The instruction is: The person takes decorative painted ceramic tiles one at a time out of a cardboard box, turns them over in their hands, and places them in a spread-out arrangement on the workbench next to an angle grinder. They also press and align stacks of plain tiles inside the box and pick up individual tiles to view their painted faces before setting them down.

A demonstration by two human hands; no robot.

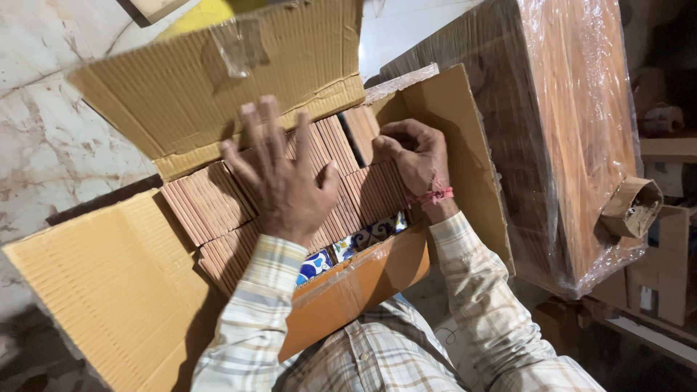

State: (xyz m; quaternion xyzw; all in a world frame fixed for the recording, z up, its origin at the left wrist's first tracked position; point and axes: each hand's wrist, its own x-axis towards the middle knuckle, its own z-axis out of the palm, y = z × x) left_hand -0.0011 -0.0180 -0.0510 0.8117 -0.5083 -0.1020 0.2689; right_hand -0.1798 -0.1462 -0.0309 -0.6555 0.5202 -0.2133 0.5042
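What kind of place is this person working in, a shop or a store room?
Most likely a store room or packing area for tiles. An open cardboard box is packed with tiles stood on edge, a large plastic-wrapped block stands beside it, and the floor is worn marble.

Left hand (279, 178) lies flat, covers tile edges (207, 203) beneath palm. Right hand (410, 156) fingertips curled down among tiles, hidden; grip unclear. Blue-white patterned tile faces (367, 236) near wrists only partly visible. Cardboard box (109, 290) flap cut by bottom edge. Wrapped wooden piece (573, 131) beyond right hand cut by top edge.
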